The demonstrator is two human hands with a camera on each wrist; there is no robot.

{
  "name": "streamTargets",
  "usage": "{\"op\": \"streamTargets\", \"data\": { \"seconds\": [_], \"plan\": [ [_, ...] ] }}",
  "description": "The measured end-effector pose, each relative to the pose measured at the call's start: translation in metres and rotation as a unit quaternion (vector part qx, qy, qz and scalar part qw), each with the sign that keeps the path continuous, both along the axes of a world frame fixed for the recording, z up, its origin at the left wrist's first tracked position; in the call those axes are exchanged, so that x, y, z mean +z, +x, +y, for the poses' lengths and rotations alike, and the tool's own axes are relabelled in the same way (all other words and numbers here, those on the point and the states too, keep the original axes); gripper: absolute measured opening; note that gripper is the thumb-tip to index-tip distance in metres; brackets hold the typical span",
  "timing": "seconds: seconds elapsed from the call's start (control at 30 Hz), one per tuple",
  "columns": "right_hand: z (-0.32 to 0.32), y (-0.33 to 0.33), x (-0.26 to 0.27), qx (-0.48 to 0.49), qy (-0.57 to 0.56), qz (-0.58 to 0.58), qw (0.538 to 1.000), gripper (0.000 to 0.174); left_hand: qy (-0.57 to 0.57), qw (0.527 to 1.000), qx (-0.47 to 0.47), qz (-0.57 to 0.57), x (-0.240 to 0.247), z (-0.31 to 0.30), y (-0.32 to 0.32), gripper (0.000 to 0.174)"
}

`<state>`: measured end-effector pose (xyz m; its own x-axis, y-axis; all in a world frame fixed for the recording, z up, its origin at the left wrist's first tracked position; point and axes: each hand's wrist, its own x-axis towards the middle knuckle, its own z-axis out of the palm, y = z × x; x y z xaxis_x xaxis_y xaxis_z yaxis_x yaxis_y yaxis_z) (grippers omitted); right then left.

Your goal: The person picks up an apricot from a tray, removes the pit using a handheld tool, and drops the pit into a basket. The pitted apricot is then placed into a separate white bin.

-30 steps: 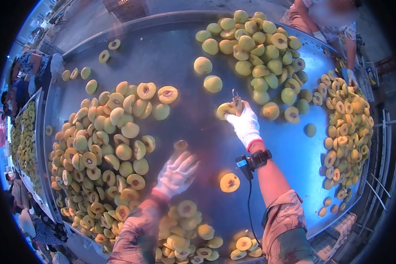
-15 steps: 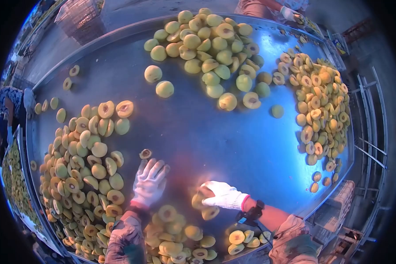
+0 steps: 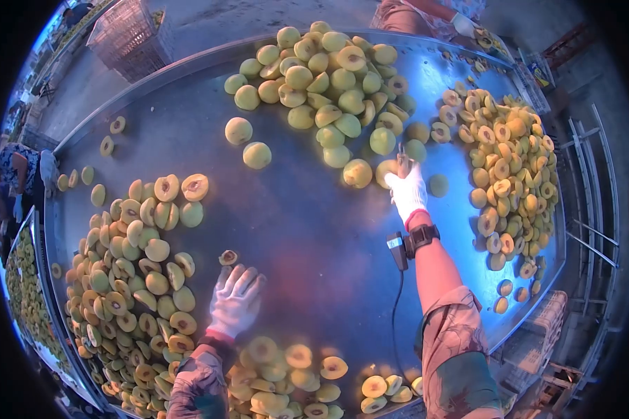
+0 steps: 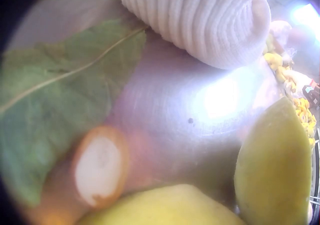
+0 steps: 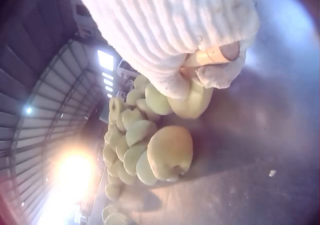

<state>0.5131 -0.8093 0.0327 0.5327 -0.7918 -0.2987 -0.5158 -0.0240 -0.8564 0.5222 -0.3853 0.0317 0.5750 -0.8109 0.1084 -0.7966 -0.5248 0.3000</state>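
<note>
So the right hand (image 3: 407, 192) has swung from the near side to the far pile (image 3: 334, 78), its grip curled round a pale tool handle (image 5: 215, 55) beside a smooth, yellowish-green fruit (image 3: 386, 173), while the left hand (image 3: 236, 302) is loosely open, near left.

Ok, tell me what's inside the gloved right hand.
The right hand grips a tan handle, its end showing among the fingers, with a yellow-green fruit at the fingertips. The glove hides the rest; whether the palm holds more can't be seen.
</note>
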Motion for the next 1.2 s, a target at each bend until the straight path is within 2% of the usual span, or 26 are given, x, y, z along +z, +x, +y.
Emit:
{"op": "streamTargets", "data": {
  "seconds": [0.07, 0.1, 0.2, 0.23, 0.33, 0.37, 0.47, 0.57, 0.63, 0.67, 0.73, 0.8, 0.87, 0.9, 0.93, 0.97, 1.0, 1.03, 1.07, 1.1, 1.17, 1.2],
  "plan": [
    [0.007, -0.002, 0.010, -0.041, 0.083, -0.052, 0.994, 0.047, -0.003, 1.000, -0.002, -0.003, 0.004, -0.001, 0.001, 0.045],
    [0.004, -0.004, 0.014, -0.103, 0.158, -0.056, 0.980, 0.048, -0.006, 1.000, -0.003, -0.003, 0.006, -0.002, 0.001, 0.045],
    [-0.002, -0.019, 0.006, -0.206, 0.290, -0.211, 0.910, 0.044, -0.004, 1.000, 0.001, -0.003, 0.006, -0.002, 0.001, 0.045],
    [-0.002, -0.024, 0.013, -0.209, 0.324, -0.196, 0.901, 0.034, -0.005, 1.000, 0.000, -0.002, 0.006, -0.002, 0.001, 0.045],
    [-0.010, -0.033, 0.018, -0.235, 0.474, -0.237, 0.815, 0.031, -0.008, 1.000, 0.000, -0.001, 0.005, 0.001, -0.001, 0.046],
    [-0.010, -0.039, 0.021, -0.239, 0.491, -0.245, 0.801, 0.029, -0.009, 1.000, 0.001, -0.002, 0.005, 0.000, -0.001, 0.047],
    [-0.005, -0.045, 0.027, -0.236, 0.459, -0.256, 0.817, 0.030, -0.016, 1.000, 0.001, -0.002, 0.004, 0.001, -0.001, 0.046],
    [-0.017, -0.058, 0.012, -0.213, 0.431, -0.171, 0.860, 0.032, -0.007, 1.000, 0.002, -0.003, 0.005, 0.001, -0.002, 0.045],
    [-0.009, -0.065, 0.022, -0.026, 0.338, -0.009, 0.941, 0.033, -0.008, 1.000, 0.004, -0.008, 0.005, 0.001, -0.002, 0.044],
    [-0.002, -0.068, 0.031, 0.071, 0.279, 0.073, 0.955, 0.034, -0.005, 1.000, 0.001, -0.002, 0.007, 0.000, -0.001, 0.044],
    [0.036, -0.072, 0.052, 0.213, 0.277, 0.170, 0.921, 0.041, -0.002, 1.000, -0.003, 0.011, 0.011, -0.003, 0.002, 0.043],
    [0.081, -0.076, 0.081, 0.361, 0.226, 0.178, 0.887, 0.046, -0.009, 1.000, -0.003, -0.002, 0.011, -0.003, 0.001, 0.042],
    [0.096, -0.079, 0.079, 0.411, 0.240, 0.206, 0.855, 0.049, -0.008, 1.000, -0.005, -0.006, 0.011, -0.003, 0.003, 0.042],
    [0.092, -0.065, 0.089, 0.423, 0.188, 0.183, 0.867, 0.046, -0.003, 1.000, -0.006, -0.004, 0.011, -0.003, 0.003, 0.042],
    [0.083, -0.054, 0.087, 0.347, 0.134, 0.133, 0.919, 0.039, 0.002, 1.000, -0.007, -0.001, 0.011, -0.003, 0.004, 0.042],
    [0.065, -0.037, 0.080, 0.240, 0.128, 0.093, 0.958, 0.032, -0.004, 1.000, -0.008, -0.008, 0.010, -0.003, 0.004, 0.043],
    [0.047, -0.019, 0.073, 0.134, 0.114, 0.040, 0.984, 0.025, -0.004, 1.000, -0.008, -0.010, 0.010, -0.002, 0.004, 0.044],
    [0.016, -0.006, 0.049, 0.087, 0.043, -0.025, 0.995, 0.031, -0.005, 1.000, -0.008, -0.011, 0.009, -0.001, 0.004, 0.044],
    [0.001, 0.012, 0.062, 0.034, 0.003, 0.004, 0.999, 0.034, -0.007, 1.000, -0.008, -0.012, 0.008, -0.002, 0.004, 0.045],
    [-0.013, 0.028, 0.064, -0.006, -0.035, -0.020, 0.999, 0.030, -0.007, 1.000, -0.011, -0.019, 0.010, -0.003, 0.005, 0.047],
    [-0.056, 0.052, 0.021, -0.017, -0.126, -0.061, 0.990, 0.041, -0.003, 1.000, -0.023, 0.007, 0.009, -0.001, 0.009, 0.049],
    [-0.055, 0.067, 0.024, -0.012, -0.183, -0.083, 0.980, 0.045, -0.001, 0.999, -0.029, 0.020, 0.009, -0.001, 0.011, 0.050]
  ]
}}
